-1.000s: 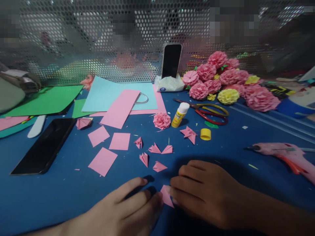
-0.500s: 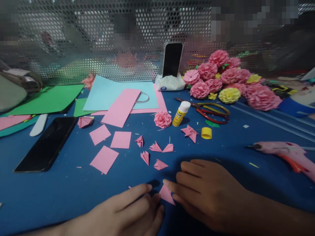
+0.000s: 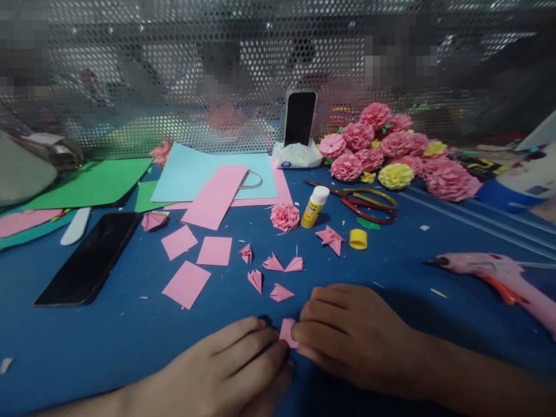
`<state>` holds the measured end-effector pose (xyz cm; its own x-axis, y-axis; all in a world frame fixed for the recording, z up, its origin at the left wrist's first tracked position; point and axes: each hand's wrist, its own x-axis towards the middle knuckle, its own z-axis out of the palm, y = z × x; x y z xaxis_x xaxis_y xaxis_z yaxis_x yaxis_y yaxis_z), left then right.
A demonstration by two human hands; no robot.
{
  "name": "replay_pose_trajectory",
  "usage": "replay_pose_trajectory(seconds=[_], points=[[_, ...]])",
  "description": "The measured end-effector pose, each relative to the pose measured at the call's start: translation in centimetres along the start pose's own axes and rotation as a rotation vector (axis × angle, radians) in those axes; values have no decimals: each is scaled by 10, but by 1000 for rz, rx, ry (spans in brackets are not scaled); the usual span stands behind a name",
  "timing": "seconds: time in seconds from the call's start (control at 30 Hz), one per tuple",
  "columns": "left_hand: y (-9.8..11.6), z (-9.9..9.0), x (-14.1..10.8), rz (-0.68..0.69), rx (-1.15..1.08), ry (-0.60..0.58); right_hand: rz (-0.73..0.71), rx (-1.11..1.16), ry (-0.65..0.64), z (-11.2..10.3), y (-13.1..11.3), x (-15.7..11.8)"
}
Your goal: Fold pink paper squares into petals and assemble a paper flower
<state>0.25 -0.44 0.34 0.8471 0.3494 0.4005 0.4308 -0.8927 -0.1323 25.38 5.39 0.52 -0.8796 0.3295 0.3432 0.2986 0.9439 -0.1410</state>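
Observation:
Between my hands, low on the blue table, lies a small folded piece of pink paper [image 3: 287,332]. My left hand [image 3: 230,365] has its fingertips closed on the paper's left edge. Curled fingers of my right hand [image 3: 351,336] press on its right side and cover part of it. Just beyond are several small folded pink pieces, among them one folded petal [image 3: 281,292] and another [image 3: 255,281]. Pink paper squares [image 3: 186,284] lie flat to the left. Farther off sit a pink paper flower [image 3: 285,216] and a folded pink star [image 3: 330,240].
A glue stick [image 3: 314,207] stands uncapped-looking near its yellow cap [image 3: 358,238], with scissors [image 3: 360,200] behind. At right lies a pink glue gun [image 3: 482,269]; at left, a black phone [image 3: 89,258]. Paper flowers [image 3: 377,145] are heaped at the back before a perforated metal panel [image 3: 174,87].
The pink paper between my hands has gone from a triangle to a smaller folded shape. My right hand has shifted slightly left, over its right side.

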Motion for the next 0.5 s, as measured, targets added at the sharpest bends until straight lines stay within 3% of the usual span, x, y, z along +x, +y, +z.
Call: replay_pose_trajectory(seconds=[0.17, 0.33, 0.5], points=[[-2, -2, 0, -1, -28, -21, 33, 91, -3, -1, 5, 1], [-6, 3, 2, -167, -196, 59, 68, 127, 10, 2, 6, 2], [-10, 10, 4, -187, -208, 76, 20, 116, 22, 3, 10, 1]])
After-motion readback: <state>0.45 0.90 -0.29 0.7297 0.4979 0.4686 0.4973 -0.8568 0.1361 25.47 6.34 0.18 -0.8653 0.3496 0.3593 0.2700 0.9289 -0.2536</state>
